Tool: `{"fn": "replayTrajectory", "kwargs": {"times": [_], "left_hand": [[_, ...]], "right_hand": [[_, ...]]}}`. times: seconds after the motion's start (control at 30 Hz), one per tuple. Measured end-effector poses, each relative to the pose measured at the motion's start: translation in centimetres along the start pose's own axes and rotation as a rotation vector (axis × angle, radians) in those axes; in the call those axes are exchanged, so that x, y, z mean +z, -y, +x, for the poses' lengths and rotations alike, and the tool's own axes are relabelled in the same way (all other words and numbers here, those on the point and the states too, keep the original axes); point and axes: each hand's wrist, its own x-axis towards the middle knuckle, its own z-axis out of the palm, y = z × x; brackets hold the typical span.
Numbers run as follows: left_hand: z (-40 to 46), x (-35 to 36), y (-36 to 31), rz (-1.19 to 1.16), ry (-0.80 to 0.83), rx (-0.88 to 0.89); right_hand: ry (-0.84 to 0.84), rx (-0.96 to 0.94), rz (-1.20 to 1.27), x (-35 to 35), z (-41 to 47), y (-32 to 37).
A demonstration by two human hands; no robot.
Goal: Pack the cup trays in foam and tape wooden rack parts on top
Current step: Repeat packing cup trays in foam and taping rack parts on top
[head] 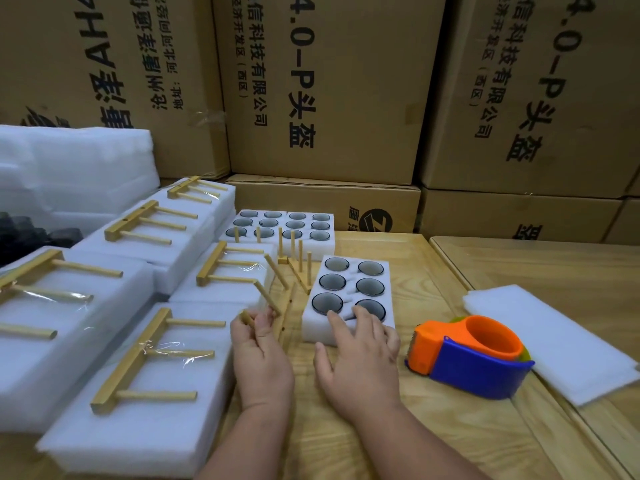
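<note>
While left hand [258,336] pinches a wooden rack part [266,299] and right hand [360,344] lies open on the foam cup tray [346,296] — foam soft, cups likely fragile (grip tray's sides).

Left hand [259,344], right hand [360,355], bare forearms, seemingly no sleeves

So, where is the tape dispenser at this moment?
The tape dispenser sits on the wooden table in the lower right of the head view, between the right hand and a folded foam sheet.
</note>
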Motion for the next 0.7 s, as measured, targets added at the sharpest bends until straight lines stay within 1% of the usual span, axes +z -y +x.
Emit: {"fn": "replayTrajectory", "kwargs": {"times": [0.1, 0.17, 0.23, 0.4, 0.53, 0.6, 0.63, 0.7], "left_hand": [[-0.3, 0.0, -0.2, 0.164, 0.049, 0.051], [-0.4, 0.0, -0.1, 0.223, 0.107, 0.056], [-0.4, 0.0, 0.1, 0.236, 0.16, 0.045], [-0.4, -0.1, 0.4, 0.252, 0.221, 0.002], [-1.1, -0.7, 0.1, 0.239, 0.283, 0.026], [-1.8, -1.3, -0.4, 0.223, 0.304, 0.075], [-2.2, -1.7, -0.7, 0.223, 0.3, 0.128], [-3.2, -2.8, -1.4, 0.24, 0.286, 0.311]], "right_hand": [[-0.003, 0.004, -0.001, -0.4, -0.4, 0.0], [-0.011, -0.003, 0.004, -0.5, -0.8, -0.1], [-0.018, -0.007, 0.026, -0.6, -1.3, -0.3], [-0.038, -0.054, 0.106, -1.5, -3.3, -0.8], [-0.137, -0.113, 0.17, -2.3, -5.3, -1.4], [-0.196, -0.138, 0.204, -2.8, -6.4, -1.5], [-0.226, -0.148, 0.224, -3.1, -7.0, -1.6], [-0.27, -0.162, 0.26, -3.7, -8.2, -1.7]]}}
